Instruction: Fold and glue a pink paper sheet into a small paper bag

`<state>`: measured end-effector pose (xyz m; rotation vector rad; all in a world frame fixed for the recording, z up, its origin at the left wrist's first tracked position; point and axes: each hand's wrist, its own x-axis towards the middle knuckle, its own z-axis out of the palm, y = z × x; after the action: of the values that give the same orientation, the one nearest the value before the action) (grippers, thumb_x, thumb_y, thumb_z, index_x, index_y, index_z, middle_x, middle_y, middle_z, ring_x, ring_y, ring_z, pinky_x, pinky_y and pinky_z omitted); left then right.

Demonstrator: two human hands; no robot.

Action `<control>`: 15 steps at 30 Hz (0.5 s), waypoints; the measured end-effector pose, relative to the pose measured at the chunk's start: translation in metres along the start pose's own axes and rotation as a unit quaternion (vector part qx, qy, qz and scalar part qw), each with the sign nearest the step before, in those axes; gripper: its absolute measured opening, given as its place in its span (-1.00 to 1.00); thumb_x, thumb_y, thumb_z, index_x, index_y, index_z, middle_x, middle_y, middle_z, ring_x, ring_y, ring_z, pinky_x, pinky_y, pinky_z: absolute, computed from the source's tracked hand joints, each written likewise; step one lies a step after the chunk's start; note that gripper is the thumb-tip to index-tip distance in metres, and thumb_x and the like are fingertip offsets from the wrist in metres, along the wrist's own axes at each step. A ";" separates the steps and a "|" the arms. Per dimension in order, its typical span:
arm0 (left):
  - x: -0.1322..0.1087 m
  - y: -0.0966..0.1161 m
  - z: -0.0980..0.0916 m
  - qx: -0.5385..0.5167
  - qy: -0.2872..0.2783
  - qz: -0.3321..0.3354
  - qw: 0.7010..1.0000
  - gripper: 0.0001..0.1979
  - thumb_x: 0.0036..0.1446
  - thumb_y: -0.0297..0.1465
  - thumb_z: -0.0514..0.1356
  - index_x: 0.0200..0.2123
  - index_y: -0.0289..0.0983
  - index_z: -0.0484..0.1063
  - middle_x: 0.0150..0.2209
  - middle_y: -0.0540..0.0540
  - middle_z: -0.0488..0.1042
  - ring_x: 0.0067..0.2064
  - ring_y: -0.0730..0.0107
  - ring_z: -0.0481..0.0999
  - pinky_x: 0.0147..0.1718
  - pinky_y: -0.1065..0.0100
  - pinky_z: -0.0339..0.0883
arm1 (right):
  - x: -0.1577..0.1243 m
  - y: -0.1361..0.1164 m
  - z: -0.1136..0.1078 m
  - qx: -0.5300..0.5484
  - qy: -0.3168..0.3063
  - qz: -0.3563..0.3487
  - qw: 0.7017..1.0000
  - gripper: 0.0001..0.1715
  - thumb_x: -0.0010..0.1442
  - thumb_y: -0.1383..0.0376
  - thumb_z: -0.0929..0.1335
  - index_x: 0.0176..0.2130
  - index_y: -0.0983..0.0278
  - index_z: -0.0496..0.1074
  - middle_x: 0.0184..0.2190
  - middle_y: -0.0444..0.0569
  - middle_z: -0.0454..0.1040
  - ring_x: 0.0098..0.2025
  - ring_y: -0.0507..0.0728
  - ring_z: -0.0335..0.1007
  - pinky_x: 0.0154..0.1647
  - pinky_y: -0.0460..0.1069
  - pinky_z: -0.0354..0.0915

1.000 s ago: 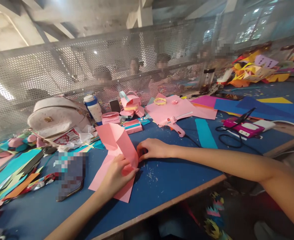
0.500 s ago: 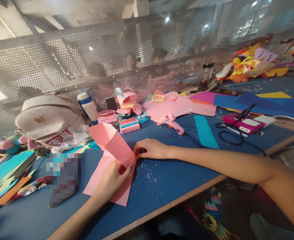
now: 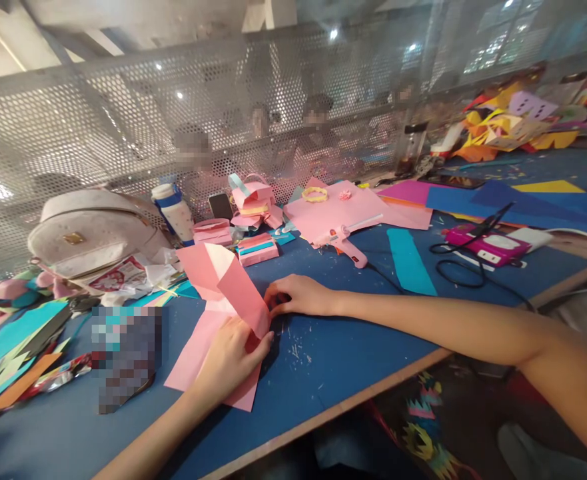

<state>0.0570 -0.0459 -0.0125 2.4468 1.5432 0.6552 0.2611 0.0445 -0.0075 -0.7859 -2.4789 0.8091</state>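
Observation:
A folded sheet of pink paper (image 3: 200, 270) lies on the blue table, one half flat and the other raised along creases. My left hand (image 3: 230, 353) rests over the lower half, its thumb and fingers closed around the fold near the right edge. From the right, my right hand (image 3: 300, 295) pinches that same edge with curled fingers; the fingertips are partly hidden behind the paper. Just beyond the hands, a pink glue gun (image 3: 346, 245) lies on its side, its cord running right.
A white backpack (image 3: 83, 233), a bottle (image 3: 174, 213) and small pink paper boxes (image 3: 258, 249) stand along the back by a perforated metal screen (image 3: 123, 120). Coloured paper strips (image 3: 20, 343) lie at left. A magenta power strip (image 3: 493, 247) with cables sits at right.
My left hand has slid slightly right and up along the fold, its thumb closer to the right fingertips. The raised paper flap has tilted a little. My right hand stays nearly in place.

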 end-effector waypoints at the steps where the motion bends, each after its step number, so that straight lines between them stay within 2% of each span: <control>1: 0.000 0.000 0.000 0.003 0.000 0.003 1.000 -0.71 0.23 -0.17 0.09 -0.40 -0.22 0.45 -0.43 -0.11 0.48 -0.30 0.16 0.51 -0.31 0.24 0.33 | 0.000 0.000 -0.001 0.000 -0.002 -0.004 1.000 -0.77 0.17 0.18 0.43 -0.20 0.26 0.56 -0.35 -0.13 0.52 -0.37 0.03 0.36 -0.41 -0.11 0.08; 8: -0.006 -0.008 0.003 0.068 -0.021 -0.008 0.997 -0.61 0.17 -0.08 0.13 -0.54 -0.24 0.35 -0.44 -0.15 0.46 -0.35 0.15 0.46 -0.38 0.22 0.31 | 0.000 0.002 -0.003 0.014 -0.017 -0.038 0.999 -0.70 0.20 0.12 0.41 -0.19 0.29 0.55 -0.37 -0.11 0.50 -0.36 0.03 0.35 -0.37 -0.11 0.14; 11: -0.008 -0.016 -0.002 0.029 -0.024 0.027 0.999 -0.69 0.15 -0.13 0.19 -0.43 -0.25 0.39 -0.36 -0.12 0.49 -0.30 0.19 0.47 -0.31 0.23 0.35 | -0.002 0.002 -0.004 0.024 -0.022 -0.041 0.999 -0.69 0.21 0.10 0.41 -0.18 0.28 0.53 -0.36 -0.11 0.49 -0.35 0.04 0.36 -0.35 -0.10 0.16; 15: -0.012 -0.014 -0.023 -0.046 -0.073 0.075 0.993 -0.88 0.18 -0.29 0.21 -0.29 -0.21 0.44 -0.27 -0.05 0.49 -0.23 0.29 0.49 -0.24 0.30 0.37 | -0.005 -0.006 -0.008 0.004 -0.024 -0.038 0.999 -0.65 0.21 0.09 0.41 -0.10 0.27 0.49 -0.32 -0.11 0.48 -0.33 0.05 0.36 -0.34 -0.08 0.19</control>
<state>0.0303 -0.0525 -0.0003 2.4972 1.2574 0.5440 0.2675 0.0406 0.0013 -0.6728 -2.5290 0.8191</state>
